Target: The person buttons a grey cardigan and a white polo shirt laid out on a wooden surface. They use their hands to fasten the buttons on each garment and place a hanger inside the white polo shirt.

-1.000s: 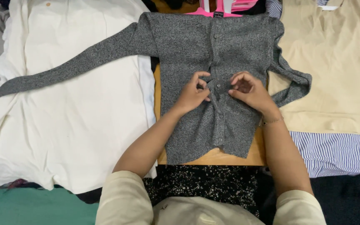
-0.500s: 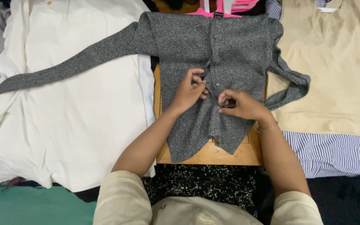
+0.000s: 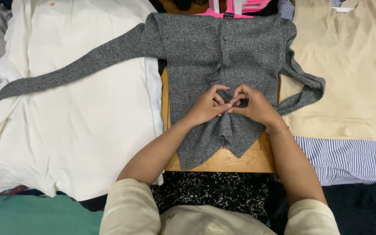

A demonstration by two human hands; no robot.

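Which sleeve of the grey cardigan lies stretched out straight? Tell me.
The sleeve on the person's left, spread out across the white garment; the other sleeve is bent back on itself.

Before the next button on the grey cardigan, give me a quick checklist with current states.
1. Both hands on the placket: left hand and right hand pinch it at mid-front: ok.
2. Grey cardigan flat on the wooden board: bunched below the hands: not ok.
3. Upper buttons closed: cannot tell.
4. Long sleeve laid out over the white shirt: ok.
5. Other sleeve folded back: not ok.
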